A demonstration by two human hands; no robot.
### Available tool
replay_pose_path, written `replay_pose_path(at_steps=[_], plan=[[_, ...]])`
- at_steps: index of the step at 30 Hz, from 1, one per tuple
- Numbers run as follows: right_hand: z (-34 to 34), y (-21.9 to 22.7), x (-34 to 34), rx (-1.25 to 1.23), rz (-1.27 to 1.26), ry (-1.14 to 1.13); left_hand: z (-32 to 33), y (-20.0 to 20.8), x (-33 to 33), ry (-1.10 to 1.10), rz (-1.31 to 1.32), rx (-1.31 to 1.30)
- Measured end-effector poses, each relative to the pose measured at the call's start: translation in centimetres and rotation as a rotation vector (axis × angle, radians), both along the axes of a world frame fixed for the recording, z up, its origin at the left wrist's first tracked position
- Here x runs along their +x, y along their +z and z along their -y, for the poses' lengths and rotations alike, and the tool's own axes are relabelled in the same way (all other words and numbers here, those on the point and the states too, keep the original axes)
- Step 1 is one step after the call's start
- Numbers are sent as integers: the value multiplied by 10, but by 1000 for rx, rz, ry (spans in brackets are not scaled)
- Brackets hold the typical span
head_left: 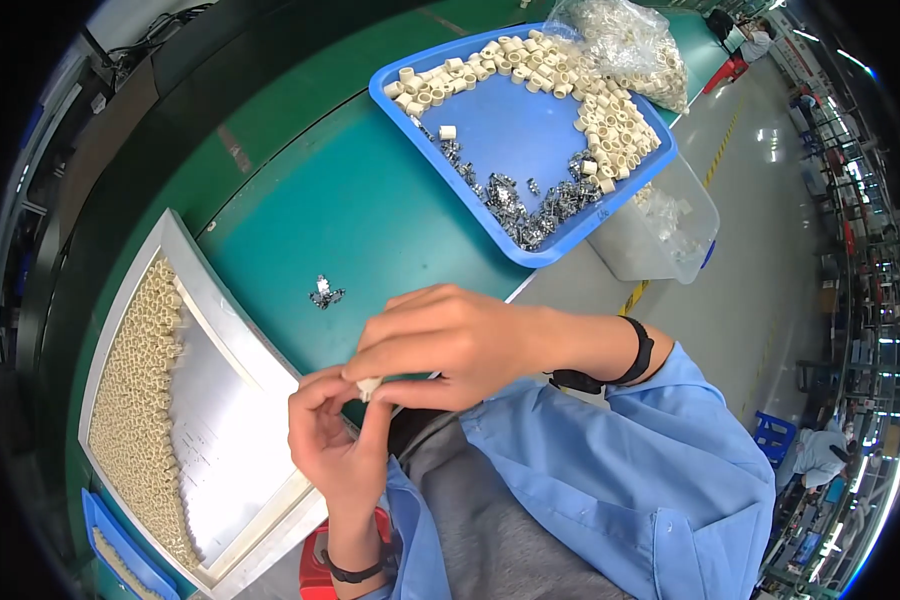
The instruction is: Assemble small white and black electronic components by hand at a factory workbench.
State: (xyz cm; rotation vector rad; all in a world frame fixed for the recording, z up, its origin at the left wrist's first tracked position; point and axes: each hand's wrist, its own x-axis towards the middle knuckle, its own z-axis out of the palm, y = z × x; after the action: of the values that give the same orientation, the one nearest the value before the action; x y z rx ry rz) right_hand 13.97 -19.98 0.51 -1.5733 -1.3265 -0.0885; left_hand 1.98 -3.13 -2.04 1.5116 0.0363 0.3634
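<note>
My left hand point(338, 440) and my right hand point(440, 345) meet over the near edge of the green table. Between their fingertips they pinch one small cream cylindrical sleeve point(368, 387), partly covered by the fingers. Any metal piece on it is too small to make out. Beyond my hands, a small heap of shiny metal clips point(325, 292) lies on the table. A blue tray point(530, 130) farther off holds loose cream sleeves point(610, 125) along its far and right sides, and more metal clips point(515, 210) along its near side.
At left, a metal-framed tray point(230, 440) carries tightly packed cream pieces. A smaller blue tray point(120, 545) sits beyond its lower corner. Plastic bags point(620, 40) of parts rest behind the blue tray, and a translucent bin point(670, 230) stands beside the table. Other people appear far off at right.
</note>
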Motion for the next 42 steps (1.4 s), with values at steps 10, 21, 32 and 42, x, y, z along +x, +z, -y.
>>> replay_pose_path(at_steps=[10,21,32,42], plan=[[31,3,16,-46,-109,-79,21,3,28,-82,54,-6],[24,16,18,-56,-132,24,6,15,20,86,240,304],[-26,44,-15,-284,15,-105,-31,11,3,155,346,313],[-50,44,-2,-330,102,-47,-54,23,-4,-25,153,95]])
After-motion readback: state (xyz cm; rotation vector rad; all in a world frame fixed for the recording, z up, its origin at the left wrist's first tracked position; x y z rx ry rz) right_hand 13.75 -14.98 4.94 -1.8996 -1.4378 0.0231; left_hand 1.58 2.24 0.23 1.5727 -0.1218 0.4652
